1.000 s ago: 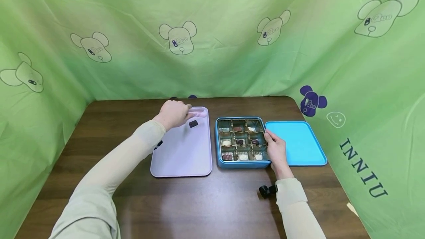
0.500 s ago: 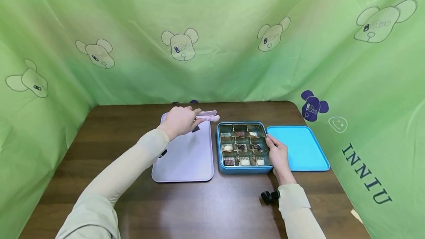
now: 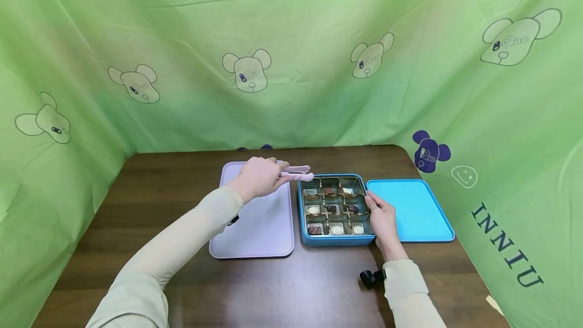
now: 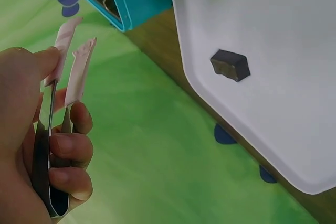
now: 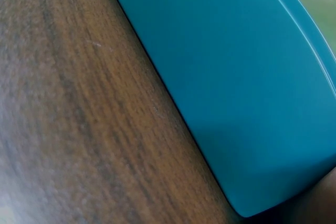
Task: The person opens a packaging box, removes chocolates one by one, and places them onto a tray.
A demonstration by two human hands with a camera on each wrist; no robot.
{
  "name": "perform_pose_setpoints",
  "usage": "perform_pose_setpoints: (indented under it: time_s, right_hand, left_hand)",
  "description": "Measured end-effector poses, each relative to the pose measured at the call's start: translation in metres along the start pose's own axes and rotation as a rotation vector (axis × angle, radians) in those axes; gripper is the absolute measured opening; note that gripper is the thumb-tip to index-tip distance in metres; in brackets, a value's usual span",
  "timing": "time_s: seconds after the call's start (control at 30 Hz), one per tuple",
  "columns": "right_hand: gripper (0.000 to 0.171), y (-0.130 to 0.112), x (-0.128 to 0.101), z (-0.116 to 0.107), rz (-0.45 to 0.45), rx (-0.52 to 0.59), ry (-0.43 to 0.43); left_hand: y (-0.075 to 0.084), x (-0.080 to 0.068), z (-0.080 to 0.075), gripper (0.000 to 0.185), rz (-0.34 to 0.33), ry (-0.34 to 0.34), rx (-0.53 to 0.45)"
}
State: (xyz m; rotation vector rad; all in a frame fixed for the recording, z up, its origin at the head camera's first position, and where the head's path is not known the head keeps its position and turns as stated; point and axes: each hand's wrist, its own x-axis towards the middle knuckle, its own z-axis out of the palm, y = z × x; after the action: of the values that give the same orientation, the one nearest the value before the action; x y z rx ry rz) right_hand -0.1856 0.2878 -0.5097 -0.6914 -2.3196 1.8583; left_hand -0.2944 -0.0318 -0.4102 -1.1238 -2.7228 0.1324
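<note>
My left hand [image 3: 260,177] grips a pair of metal tongs with pink tips [image 4: 80,74]. The tips stand apart with nothing between them, and in the head view they overlap the back left corner of the blue box [image 3: 337,241]. Chocolates of several kinds sit in its gold divided insert, among them a dark one [image 3: 352,208] and a white one [image 3: 337,229]. My right hand [image 3: 383,219] holds the box by its right side, thumb at the rim. A dark chocolate block [image 4: 231,65] lies on the pale lilac tray [image 3: 252,239]; the left hand hides it in the head view.
To the right of the box lies a bright blue lid [image 3: 412,211], flat on the brown wooden table [image 3: 282,287]. A green printed cloth [image 3: 309,105] hangs behind the table and along both sides.
The left hand has carried the tongs rightward from above the tray to the box's back left corner, and the tips have come into fuller view. The right hand has kept its hold.
</note>
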Motion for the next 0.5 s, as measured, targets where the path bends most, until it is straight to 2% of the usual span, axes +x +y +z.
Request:
perform_pose_setpoints:
  time_s: [0.5]
  right_hand:
    - [0.051,-0.002,-0.001,-0.001,0.003,-0.01,0.006]
  left_hand:
    - [0.027,0.021,-0.009,0.043,0.085,-0.02,0.043]
